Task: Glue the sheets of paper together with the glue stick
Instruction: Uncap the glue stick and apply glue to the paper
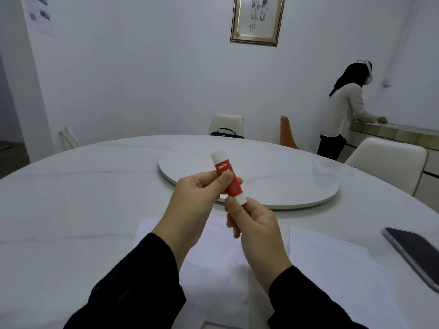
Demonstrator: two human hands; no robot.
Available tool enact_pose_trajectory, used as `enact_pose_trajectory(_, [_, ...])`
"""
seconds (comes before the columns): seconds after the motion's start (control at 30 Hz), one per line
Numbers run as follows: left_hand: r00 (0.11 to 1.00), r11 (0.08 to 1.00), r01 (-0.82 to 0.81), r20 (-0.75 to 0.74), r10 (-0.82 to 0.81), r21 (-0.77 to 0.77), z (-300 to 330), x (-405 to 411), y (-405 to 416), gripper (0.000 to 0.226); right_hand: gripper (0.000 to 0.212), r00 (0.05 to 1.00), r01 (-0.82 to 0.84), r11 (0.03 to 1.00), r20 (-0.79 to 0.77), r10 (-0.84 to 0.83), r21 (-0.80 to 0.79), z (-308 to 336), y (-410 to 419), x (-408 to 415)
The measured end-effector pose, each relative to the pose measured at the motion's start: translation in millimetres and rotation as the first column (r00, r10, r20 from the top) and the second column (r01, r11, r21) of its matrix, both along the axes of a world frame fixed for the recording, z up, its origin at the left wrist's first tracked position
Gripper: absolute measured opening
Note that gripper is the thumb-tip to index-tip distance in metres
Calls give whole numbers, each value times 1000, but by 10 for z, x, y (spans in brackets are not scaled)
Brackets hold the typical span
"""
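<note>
Above the white paper sheets, the left hand grips the red-and-white glue stick; the right hand pinches its lower end. Hold the barrel steady, twist gently.

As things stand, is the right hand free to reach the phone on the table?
Probably not right away: the right hand pinches the glue stick's lower end. The path to the phone looks open, over a paper sheet.

Long black sleeves to wrists; bare hands.
</note>
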State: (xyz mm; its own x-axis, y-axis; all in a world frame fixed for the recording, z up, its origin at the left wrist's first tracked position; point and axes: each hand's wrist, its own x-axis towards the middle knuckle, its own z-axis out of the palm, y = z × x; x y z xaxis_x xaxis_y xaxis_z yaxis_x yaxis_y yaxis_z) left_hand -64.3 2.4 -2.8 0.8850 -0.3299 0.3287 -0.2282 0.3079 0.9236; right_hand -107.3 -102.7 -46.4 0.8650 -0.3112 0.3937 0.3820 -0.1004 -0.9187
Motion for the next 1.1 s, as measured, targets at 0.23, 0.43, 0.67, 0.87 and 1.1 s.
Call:
enact_pose_trajectory(0.23, [1000, 1000, 11, 8, -11, -4, -1, 0, 18, 23, 62, 946, -274, 937, -114, 303, 218, 8, 22, -19])
enact_pose_trajectory(0.43, [999, 999, 49, -15, -49, -9, -7, 7, 7, 27, 40, 999, -35, 995, 16, 34, 93, 25, 9, -15])
enact_pose_trajectory(0.67, [999, 999, 50, -8, -50, 2, -11, -9, -2, 25, 47, 996, -52, 982, -59, 63, 179, 24, -56, 10])
enact_pose_trajectory(0.87, [999, 1000, 22, -37, -23, -11, -20, 8, 16, 25, 47, 995, 66, 994, 67, -72, 84, 55, -97, -13])
enact_pose_trajectory(1.1, [998, 999, 30, -63, -31, -19, -15, 41, 34, 25, 36, 1000, -5, 1000, 16, 5, -2, 33, -76, -6])
